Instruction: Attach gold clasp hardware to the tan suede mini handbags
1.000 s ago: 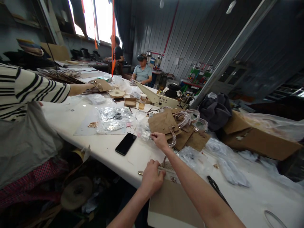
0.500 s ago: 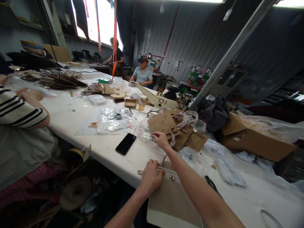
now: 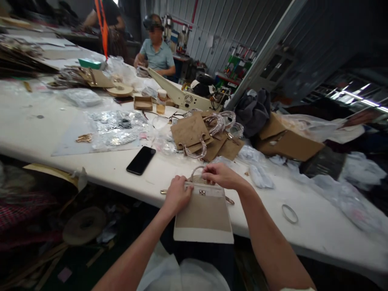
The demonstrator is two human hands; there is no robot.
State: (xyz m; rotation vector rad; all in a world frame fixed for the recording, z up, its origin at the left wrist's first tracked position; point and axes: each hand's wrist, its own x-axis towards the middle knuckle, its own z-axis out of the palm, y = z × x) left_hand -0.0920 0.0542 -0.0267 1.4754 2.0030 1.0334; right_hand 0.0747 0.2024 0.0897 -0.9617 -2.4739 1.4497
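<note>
A beige handbag [image 3: 203,214] with a pale lower strip leans over the table's front edge. It has a small metal clasp [image 3: 202,192], a curved handle [image 3: 197,169] and metal-tipped straps at both sides. My left hand [image 3: 179,194] grips its upper left edge, thumb along the top. My right hand [image 3: 222,176] is at the bag's top, right of the handle, with fingers pinched together; whatever lies between them is too small to make out. Beyond the hands lie brown bag pieces [image 3: 189,131] with plastic-wrapped handles.
A black phone [image 3: 141,160] lies left of the bag. Further left are a silvery plastic bag [image 3: 117,127] and gold metal parts [image 3: 84,138]. A ring [image 3: 289,214] lies at right, near plastic packets [image 3: 260,173] and a cardboard box [image 3: 291,141]. Another person [image 3: 157,54] sits across the table.
My right hand has drawn back from beside the brown bag pieces to the top of the handbag. My left hand keeps its grip. The view has turned rightward and down.
</note>
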